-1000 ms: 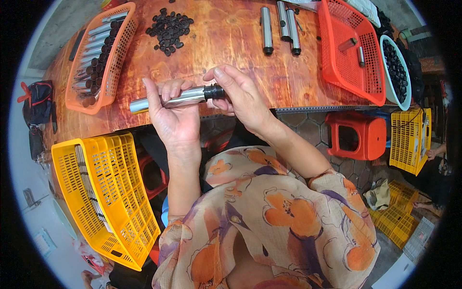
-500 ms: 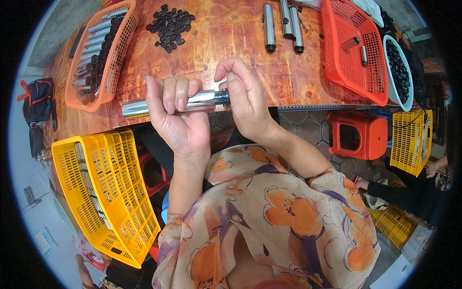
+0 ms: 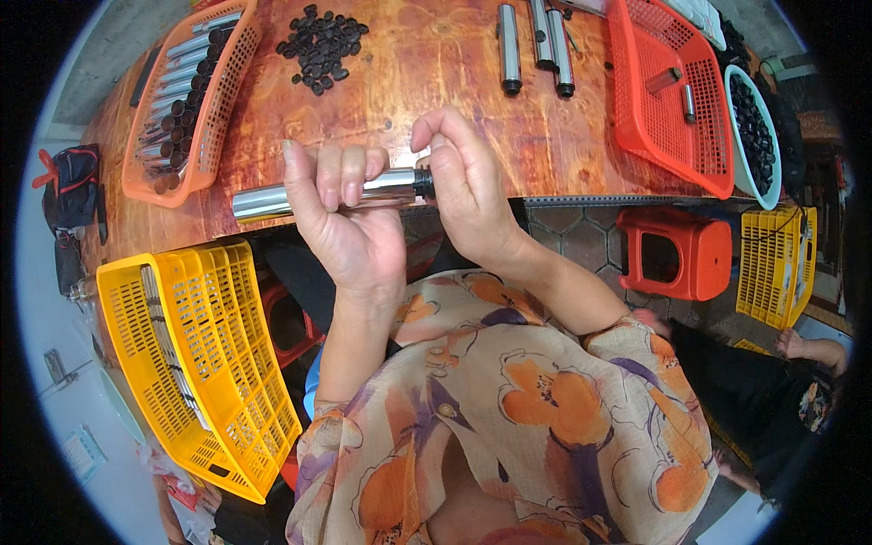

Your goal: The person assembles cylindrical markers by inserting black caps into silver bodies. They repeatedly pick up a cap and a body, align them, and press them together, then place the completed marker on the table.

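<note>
A shiny metal tube (image 3: 259,202) lies almost level just above the table's near edge. My left hand (image 3: 354,218) is closed round its middle, palm up, with the fingers curled over the top. The tube's right end carries a ribbed black fitting (image 3: 423,182). My right hand (image 3: 472,191) is closed at that fitting, fingers bent inward, and hides its outer end. Farther back on the wooden table (image 3: 409,64) is a pile of small black caps (image 3: 320,50). Several similar metal tubes with black ends (image 3: 510,50) lie to the right of the pile.
An orange basket (image 3: 213,136) of tubes stands at left, a red basket (image 3: 627,109) with two short pieces at right. Beside that is a bowl (image 3: 769,177) of black parts. Yellow crates (image 3: 218,336), a red stool (image 3: 699,254) and other people are around the table.
Less of the black fitting shows between the tube and my right hand. My left hand has shifted slightly right. The person at the lower right has leaned and moved.
</note>
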`<state>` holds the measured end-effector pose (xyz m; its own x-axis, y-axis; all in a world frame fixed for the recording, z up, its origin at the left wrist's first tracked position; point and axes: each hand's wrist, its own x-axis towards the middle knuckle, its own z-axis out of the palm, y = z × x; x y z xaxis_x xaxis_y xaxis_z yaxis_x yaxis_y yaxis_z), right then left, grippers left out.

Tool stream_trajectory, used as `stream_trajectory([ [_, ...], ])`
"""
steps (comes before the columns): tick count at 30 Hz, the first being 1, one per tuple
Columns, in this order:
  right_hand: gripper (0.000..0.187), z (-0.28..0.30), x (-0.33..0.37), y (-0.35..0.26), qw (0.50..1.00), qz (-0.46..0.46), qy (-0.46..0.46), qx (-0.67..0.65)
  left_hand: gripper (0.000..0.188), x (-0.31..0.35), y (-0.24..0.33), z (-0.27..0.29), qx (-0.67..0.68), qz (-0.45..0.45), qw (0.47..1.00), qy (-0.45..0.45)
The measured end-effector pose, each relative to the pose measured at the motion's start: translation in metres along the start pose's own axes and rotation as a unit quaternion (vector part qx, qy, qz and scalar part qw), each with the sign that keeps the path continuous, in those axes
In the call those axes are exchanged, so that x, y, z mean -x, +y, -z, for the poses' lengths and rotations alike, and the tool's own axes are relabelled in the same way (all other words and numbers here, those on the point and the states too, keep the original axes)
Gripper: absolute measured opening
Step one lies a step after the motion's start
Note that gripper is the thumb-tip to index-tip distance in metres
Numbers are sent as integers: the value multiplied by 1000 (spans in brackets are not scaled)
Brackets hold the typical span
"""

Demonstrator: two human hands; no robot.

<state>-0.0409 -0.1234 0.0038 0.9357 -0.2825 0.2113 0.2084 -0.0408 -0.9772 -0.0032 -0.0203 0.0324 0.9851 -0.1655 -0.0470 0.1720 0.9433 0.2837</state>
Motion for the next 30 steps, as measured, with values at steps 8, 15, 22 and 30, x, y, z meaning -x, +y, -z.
stream_trajectory([
  [8, 42, 2, -17, -9, 962, -115, -75, -235, 35, 3, -7, 3, -15, 38, 999, 26],
  [15, 53, -2, -10, -22, 892, -174, -135, -396, 27, 15, -17, -5, -115, -30, 991, -60],
  [22, 50, -14, -11, -22, 900, -139, -99, -402, 28, 4, -19, 4, -22, 22, 992, -120],
  [30, 61, -10, -18, 3, 847, -224, -116, -468, 30, -5, -18, 15, -20, 66, 997, 19],
])
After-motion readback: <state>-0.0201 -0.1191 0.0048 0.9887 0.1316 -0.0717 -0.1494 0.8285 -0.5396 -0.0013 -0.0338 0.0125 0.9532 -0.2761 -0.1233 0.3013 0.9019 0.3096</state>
